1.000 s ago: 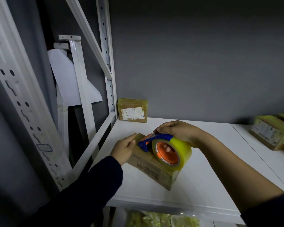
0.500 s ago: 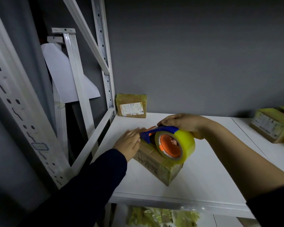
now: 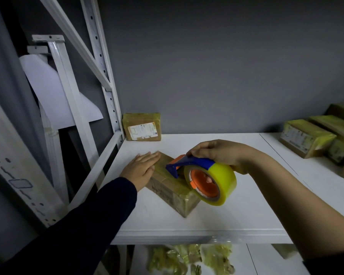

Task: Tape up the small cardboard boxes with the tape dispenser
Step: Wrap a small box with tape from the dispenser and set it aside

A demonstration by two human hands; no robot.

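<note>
Cardboard box (image 3: pixel 168 190), by the shelf's (image 3: pixel 236 215) left edge, seems mid-taping. Tape dispenser (image 3: pixel 207 181) is grasped over it by fingers of the right hand (image 3: pixel 216 152); the left hand (image 3: pixel 141 168), fingers released and flat, is pressed on top. Next, tape is likely to be drawn over the near edge and cut.

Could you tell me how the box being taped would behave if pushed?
It probably slides rather than tips: the cardboard box lies low and flat on the smooth shelf. Its glossy tape likely makes it slippery; the left hand steadies it.

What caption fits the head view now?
Left hand presses flat on a small cardboard box while the right hand holds the tape dispenser against its top.
</note>
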